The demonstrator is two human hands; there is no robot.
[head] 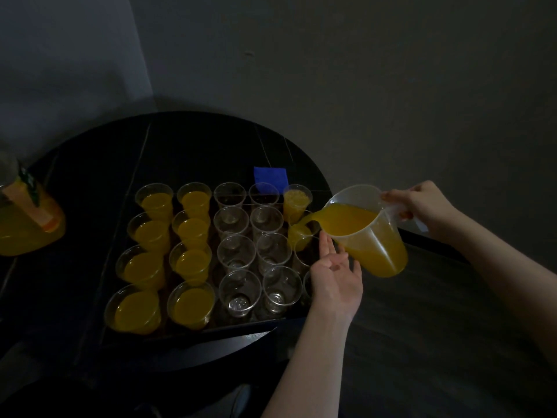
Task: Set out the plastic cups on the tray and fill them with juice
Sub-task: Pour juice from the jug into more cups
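Nine clear plastic cups (193, 230) hold juice, the right hand (428, 208) gripping the translucent plastic jug (366, 229) fills a tenth at three o'clock, left hand (336, 274) open beside it, ten remain.

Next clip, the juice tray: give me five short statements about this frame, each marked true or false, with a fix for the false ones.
1. The right hand holds the jug by its handle. True.
2. The jug is empty. False: it holds orange juice.
3. The two left columns of cups are filled. True.
4. The left hand grips a cup. False: it is open beside the jug.
5. The tray sits on a white table. False: the table is dark.
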